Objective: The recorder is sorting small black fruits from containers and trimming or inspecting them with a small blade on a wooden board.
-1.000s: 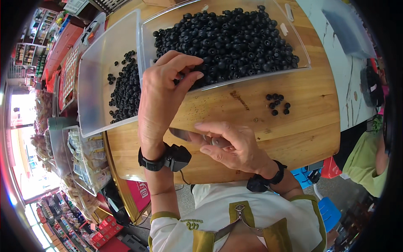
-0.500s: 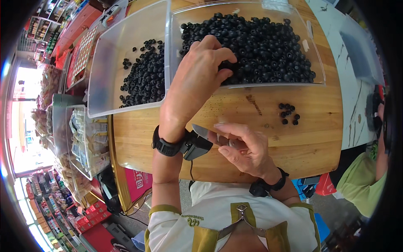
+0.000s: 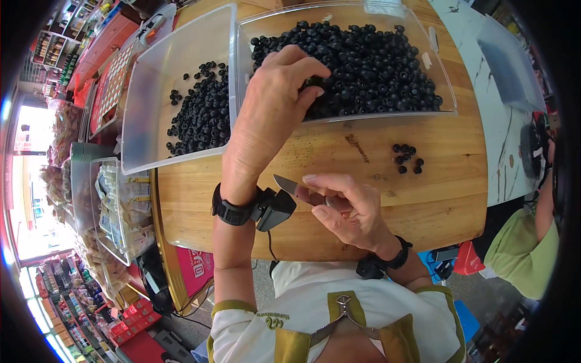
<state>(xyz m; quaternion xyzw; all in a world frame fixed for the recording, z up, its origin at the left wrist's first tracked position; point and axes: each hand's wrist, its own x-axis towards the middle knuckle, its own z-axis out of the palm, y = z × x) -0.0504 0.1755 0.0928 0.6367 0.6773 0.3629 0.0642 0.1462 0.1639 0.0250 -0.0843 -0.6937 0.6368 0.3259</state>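
Note:
My left hand point(image 3: 275, 91) reaches over the near left part of a clear plastic bin point(image 3: 387, 115) heaped with small, dark, round berry-like pieces point(image 3: 375, 72). Its fingers and thumb curl around something dark at the pile, which blends with the pieces behind. Closer to my body, my right hand point(image 3: 351, 212) is closed on a small knife point(image 3: 285, 184), its blade pointing left above the wooden table. To the left stands a second translucent bin point(image 3: 145, 115), with a smaller heap of the same dark pieces point(image 3: 206, 112). Several loose pieces point(image 3: 404, 158) lie on the table at the right.
The wooden table point(image 3: 436, 212) has dark stains and specks. Past its right edge, a marbled white surface point(image 3: 502, 163) holds a clear container point(image 3: 508, 72). A tub of packets point(image 3: 124, 212) stands at the left. Another person's green sleeve point(image 3: 520, 260) shows at the right.
My view has shifted slightly, so the scene sits a little further left. My left hand stays at the pile with only a small finger movement. The knife remains in my right hand.

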